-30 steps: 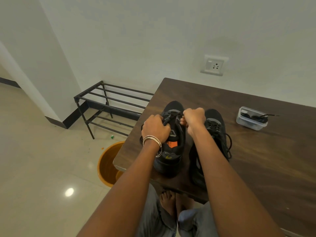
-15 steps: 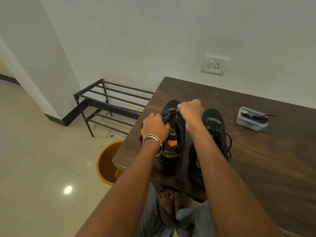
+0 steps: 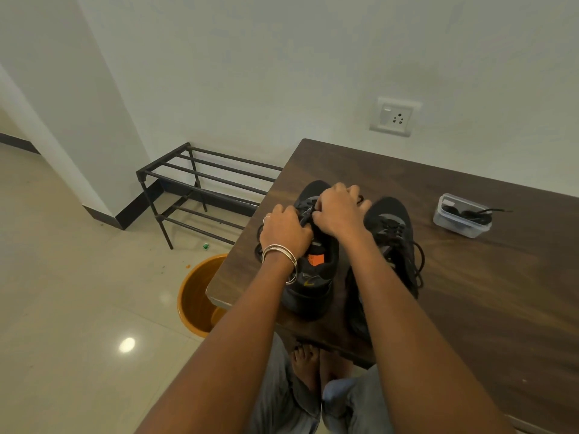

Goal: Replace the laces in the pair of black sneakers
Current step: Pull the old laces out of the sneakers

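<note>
Left sneaker (image 3: 313, 277) on surface (image 3: 470, 292), near its left edge, beside right sneaker (image 3: 394, 242). Left hand (image 3: 283, 234) and right hand (image 3: 340, 211) both curled over the throat, each grip pinching black lace (image 3: 305, 219). Clear tub (image 3: 460, 216) of laces well apart, far right.

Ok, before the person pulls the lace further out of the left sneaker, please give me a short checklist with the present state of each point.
1. Left hand grips the lace on the left black sneaker: ok.
2. Right hand pinches the lace near its toe end: ok.
3. Sneaker stands fully on the dark wooden table: ok.
4. Right black sneaker is apart, its laces loose: ok.
5. Clear plastic box holding black laces is on the table: ok.
6. Lace free of every eyelet: cannot tell, hands cover it.
</note>
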`<state>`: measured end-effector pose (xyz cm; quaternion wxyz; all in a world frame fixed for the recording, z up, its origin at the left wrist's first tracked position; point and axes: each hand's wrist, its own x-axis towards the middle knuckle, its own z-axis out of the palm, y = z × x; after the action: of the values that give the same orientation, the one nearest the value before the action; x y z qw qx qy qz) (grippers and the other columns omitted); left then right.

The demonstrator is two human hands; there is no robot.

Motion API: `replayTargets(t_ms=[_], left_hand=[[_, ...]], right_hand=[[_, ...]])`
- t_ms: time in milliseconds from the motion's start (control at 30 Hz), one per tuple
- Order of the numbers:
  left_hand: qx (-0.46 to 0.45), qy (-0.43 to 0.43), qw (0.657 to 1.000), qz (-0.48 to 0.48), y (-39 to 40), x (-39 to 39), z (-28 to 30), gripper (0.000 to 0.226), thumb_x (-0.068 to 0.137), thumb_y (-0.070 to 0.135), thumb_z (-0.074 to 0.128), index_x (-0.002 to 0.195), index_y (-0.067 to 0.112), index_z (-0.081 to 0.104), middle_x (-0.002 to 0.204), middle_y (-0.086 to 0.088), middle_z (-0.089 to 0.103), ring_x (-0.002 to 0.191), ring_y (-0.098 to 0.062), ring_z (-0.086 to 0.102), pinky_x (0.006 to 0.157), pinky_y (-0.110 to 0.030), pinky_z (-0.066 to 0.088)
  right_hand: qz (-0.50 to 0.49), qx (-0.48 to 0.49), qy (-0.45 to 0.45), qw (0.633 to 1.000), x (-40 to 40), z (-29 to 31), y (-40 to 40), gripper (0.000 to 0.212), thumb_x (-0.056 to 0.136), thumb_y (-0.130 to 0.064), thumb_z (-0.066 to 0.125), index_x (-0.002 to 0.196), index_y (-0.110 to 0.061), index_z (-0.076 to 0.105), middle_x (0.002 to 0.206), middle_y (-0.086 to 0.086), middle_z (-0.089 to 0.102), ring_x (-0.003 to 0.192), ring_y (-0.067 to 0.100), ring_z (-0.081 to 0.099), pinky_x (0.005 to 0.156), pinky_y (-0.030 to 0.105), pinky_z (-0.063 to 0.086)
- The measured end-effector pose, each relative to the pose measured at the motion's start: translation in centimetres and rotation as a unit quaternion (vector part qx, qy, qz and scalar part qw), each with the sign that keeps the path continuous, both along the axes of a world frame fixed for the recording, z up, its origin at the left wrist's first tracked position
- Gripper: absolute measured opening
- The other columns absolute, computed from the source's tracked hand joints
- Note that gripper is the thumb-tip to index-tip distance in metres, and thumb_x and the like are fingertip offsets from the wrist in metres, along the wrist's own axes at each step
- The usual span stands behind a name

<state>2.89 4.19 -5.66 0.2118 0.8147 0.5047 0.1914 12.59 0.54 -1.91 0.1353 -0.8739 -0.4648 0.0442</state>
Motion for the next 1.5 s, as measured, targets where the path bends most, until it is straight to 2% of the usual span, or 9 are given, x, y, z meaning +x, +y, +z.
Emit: replayTargets(t_ms=[133, 267, 500, 667, 767, 867, 1100, 1300, 1500], left_hand=[[0.000, 0.007, 1.000, 0.000, -0.1, 0.0, 0.0, 0.037, 0.089, 0.036, 0.059, 0.118, 0.013, 0.059, 0.118, -0.008, 0.053, 0.109, -0.028, 0.051, 0.080, -0.036, 0.044], [0.000, 0.001, 1.000, 0.005, -0.1, -0.1, 0.1, 0.033, 0.089, 0.036, 0.058, 0.114, 0.014, 0.059, 0.115, -0.007, 0.053, 0.107, -0.028, 0.052, 0.079, -0.037, 0.044], [-0.003, 0.000, 1.000, 0.003, -0.3, -0.1, 0.4, 0.031, 0.091, 0.034, 0.057, 0.115, 0.015, 0.059, 0.117, -0.006, 0.052, 0.109, -0.027, 0.051, 0.076, -0.032, 0.040], [-0.007, 0.000, 1.000, 0.003, -0.3, -0.1, 0.4, 0.032, 0.090, 0.034, 0.058, 0.114, 0.015, 0.059, 0.116, -0.006, 0.052, 0.109, -0.028, 0.051, 0.078, -0.034, 0.043], [-0.007, -0.001, 1.000, 0.003, -0.2, -0.1, 0.4, 0.033, 0.088, 0.034, 0.059, 0.114, 0.014, 0.060, 0.116, -0.007, 0.052, 0.108, -0.028, 0.051, 0.081, -0.037, 0.045], [-0.008, 0.003, 1.000, 0.004, -0.1, -0.1, 0.2, 0.034, 0.088, 0.035, 0.059, 0.115, 0.014, 0.060, 0.117, -0.008, 0.052, 0.108, -0.029, 0.052, 0.081, -0.038, 0.046], [-0.012, 0.001, 1.000, 0.001, -0.2, -0.1, 0.2, 0.034, 0.088, 0.035, 0.059, 0.116, 0.015, 0.060, 0.118, -0.007, 0.052, 0.110, -0.028, 0.051, 0.083, -0.038, 0.046], [-0.011, 0.008, 1.000, 0.000, -0.2, -0.1, 0.3, 0.034, 0.090, 0.035, 0.058, 0.118, 0.015, 0.058, 0.120, -0.007, 0.052, 0.112, -0.029, 0.050, 0.083, -0.038, 0.046], [-0.011, 0.004, 1.000, 0.005, -0.1, -0.1, 0.3, 0.033, 0.090, 0.036, 0.056, 0.118, 0.017, 0.058, 0.119, -0.005, 0.052, 0.111, -0.026, 0.050, 0.081, -0.036, 0.046]], right_hand=[[-0.024, 0.008, -0.037, 0.999, -0.8, 0.2, 0.0, 0.008, 0.093, -0.022, 0.058, 0.086, -0.019, 0.056, 0.129, 0.008, 0.054, 0.130, 0.032, 0.036, 0.106, 0.059, 0.025], [-0.080, 0.056, 0.089, 0.991, -0.4, 1.3, 0.1, 0.013, 0.096, -0.021, 0.048, 0.086, -0.015, 0.054, 0.126, 0.008, 0.053, 0.128, 0.030, 0.037, 0.107, 0.056, 0.021], [-0.262, 0.389, 0.425, 0.774, 2.1, 2.6, -0.7, 0.023, 0.089, -0.008, 0.050, 0.069, -0.008, 0.060, 0.072, 0.004, 0.066, 0.079, 0.021, 0.065, 0.108, 0.057, 0.035], [-0.164, 0.344, 0.352, 0.855, 2.1, 1.5, -0.3, 0.020, 0.091, -0.016, 0.059, 0.073, -0.023, 0.064, 0.081, -0.010, 0.066, 0.100, 0.018, 0.063, 0.108, 0.057, 0.034], [-0.045, 0.134, 0.196, 0.970, 1.7, 0.6, 0.0, 0.011, 0.094, -0.031, 0.065, 0.092, -0.023, 0.072, 0.101, -0.007, 0.066, 0.108, 0.017, 0.054, 0.099, 0.044, 0.028], [-0.022, 0.025, 0.133, 0.991, 1.0, -0.1, 0.8, 0.017, 0.095, -0.029, 0.062, 0.103, -0.018, 0.073, 0.110, 0.003, 0.066, 0.115, 0.025, 0.054, 0.097, 0.046, 0.031], [-0.026, -0.035, 0.240, 0.970, 1.4, -0.3, 1.2, 0.023, 0.097, -0.025, 0.055, 0.105, -0.009, 0.068, 0.106, 0.009, 0.065, 0.107, 0.029, 0.059, 0.100, 0.049, 0.045], [-0.110, 0.042, 0.237, 0.964, 1.4, 0.2, 1.0, 0.018, 0.092, -0.022, 0.058, 0.102, -0.010, 0.066, 0.111, 0.008, 0.064, 0.114, 0.030, 0.052, 0.105, 0.055, 0.028], [-0.210, 0.374, 0.436, 0.791, 2.6, 3.4, -0.9, 0.021, 0.092, -0.012, 0.056, 0.075, -0.014, 0.068, 0.080, -0.002, 0.067, 0.083, 0.014, 0.058, 0.092, 0.033, 0.040]])
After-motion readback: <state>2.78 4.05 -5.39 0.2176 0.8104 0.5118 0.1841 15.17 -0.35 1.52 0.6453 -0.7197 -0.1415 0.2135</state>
